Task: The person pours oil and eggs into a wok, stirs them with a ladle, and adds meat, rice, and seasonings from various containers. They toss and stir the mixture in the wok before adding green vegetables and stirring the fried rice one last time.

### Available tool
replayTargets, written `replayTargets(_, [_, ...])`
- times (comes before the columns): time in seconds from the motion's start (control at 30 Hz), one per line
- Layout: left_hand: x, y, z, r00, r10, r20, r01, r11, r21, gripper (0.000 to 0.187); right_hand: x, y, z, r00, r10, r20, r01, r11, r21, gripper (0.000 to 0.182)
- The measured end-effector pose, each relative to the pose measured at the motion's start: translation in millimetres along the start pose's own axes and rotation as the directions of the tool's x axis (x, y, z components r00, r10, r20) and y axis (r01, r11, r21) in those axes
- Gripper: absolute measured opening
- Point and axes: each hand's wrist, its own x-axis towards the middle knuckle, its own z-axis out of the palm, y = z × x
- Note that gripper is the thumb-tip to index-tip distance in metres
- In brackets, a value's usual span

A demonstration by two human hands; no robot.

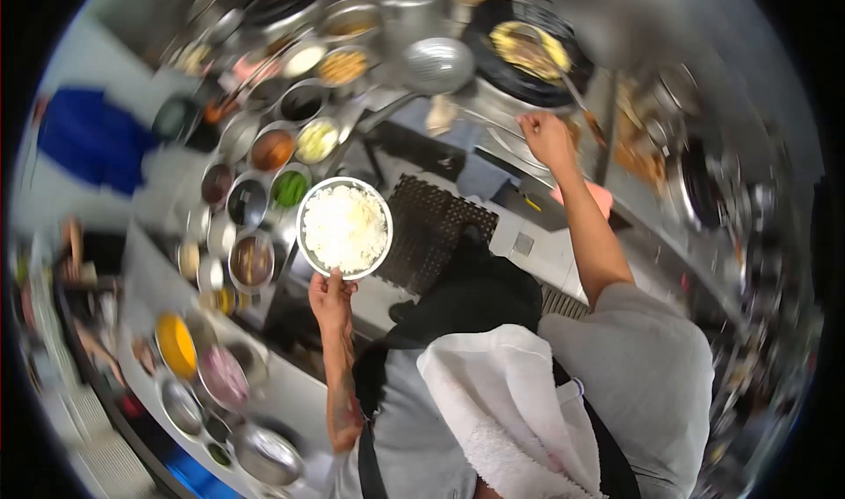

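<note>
My left hand (331, 300) grips the near rim of a round metal bowl (311, 260), thumb on top. White rice (345, 228) fills the bowl, which is held over the floor beside the counter. My right hand (547, 138) is stretched forward near the stove, its fingers curled together; whatever they may hold is hidden. Just beyond that hand sits a black wok (493, 17) with yellow, egg-like food (512, 48) in it. A long-handled utensil (576, 94) rests in the wok, its wooden handle apart from my right hand.
Several ingredient containers line the left counter, including chopped greens (290, 187) and an orange-red sauce (274, 150). A perforated ladle (437, 65) lies near the wok. A dark rubber mat (422, 226) covers part of the floor. Another person's arm (97, 345) shows at far left.
</note>
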Motion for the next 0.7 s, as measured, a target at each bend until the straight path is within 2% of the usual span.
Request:
replayTargets(0.03, [12, 5, 34, 0.998, -0.037, 0.054, 0.038, 0.999, -0.004, 0.019, -1, 21, -17, 0.997, 0.069, -0.040, -0.069, 0.998, 0.015, 0.030])
replayTargets(0.07, [23, 10, 66, 0.993, -0.073, 0.090, 0.074, 0.997, -0.008, 0.018, 0, 38, -30, 0.960, -0.071, -0.270, 0.066, 0.997, -0.028, 0.026])
replayTargets(0.1, [38, 9, 90, 0.982, -0.104, 0.157, 0.109, 0.994, -0.019, 0.017, 5, 54, -41, 0.855, -0.221, -0.470, 0.190, 0.975, -0.114, 0.026])
replayTargets(0.13, [52, 10, 123, 0.966, -0.134, 0.221, 0.145, 0.989, -0.032, 0.016, 13, 75, -50, 0.851, -0.180, -0.493, 0.148, 0.984, -0.102, 0.026])
replayTargets(0.2, [80, 20, 177, 0.942, -0.180, 0.282, 0.192, 0.981, -0.015, 0.016, 31, 108, -66, 0.897, -0.034, -0.441, -0.073, 0.972, -0.223, 0.035])
replayTargets(0.27, [104, 16, 227, 0.906, -0.213, 0.365, 0.233, 0.973, -0.010, 0.015, 58, 153, -62, 0.894, 0.039, -0.447, -0.153, 0.963, -0.221, 0.033])
replayTargets(0.3, [115, 16, 254, 0.893, -0.221, 0.391, 0.222, 0.974, 0.044, 0.015, 75, 172, -52, 0.944, 0.215, -0.250, -0.276, 0.930, -0.243, 0.035])
replayTargets(0.37, [139, 14, 298, 0.876, -0.238, 0.419, 0.215, 0.971, 0.102, 0.016, 86, 205, -11, 0.929, 0.364, 0.070, -0.345, 0.918, -0.197, 0.040])
replayTargets(0.4, [158, 13, 316, 0.850, -0.246, 0.466, 0.220, 0.969, 0.111, 0.016, 92, 201, -7, 0.931, 0.336, 0.145, -0.312, 0.936, -0.163, 0.044])
replayTargets(0.47, [183, 13, 349, 0.862, -0.251, 0.440, 0.214, 0.968, 0.133, 0.017, 77, 171, -13, 0.909, 0.292, 0.299, -0.259, 0.955, -0.146, 0.050])
replayTargets(0.53, [212, 20, 379, 0.846, -0.236, 0.478, 0.198, 0.972, 0.130, 0.017, 53, 166, -73, 0.904, 0.263, 0.336, -0.267, 0.963, -0.037, 0.047])
replayTargets(0.6, [239, 32, 410, 0.843, -0.213, 0.494, 0.145, 0.974, 0.174, 0.013, 51, 196, -113, 0.923, 0.223, 0.315, -0.223, 0.974, -0.036, 0.046])
replayTargets(0.67, [281, 31, 438, 0.830, -0.204, 0.519, 0.120, 0.974, 0.191, 0.012, 61, 204, -106, 0.931, 0.193, 0.309, -0.195, 0.981, -0.024, 0.045])
replayTargets(0.7, [297, 27, 461, 0.844, -0.194, 0.500, 0.113, 0.976, 0.186, 0.011, 80, 202, -80, 0.941, 0.272, 0.203, -0.272, 0.962, -0.027, 0.044])
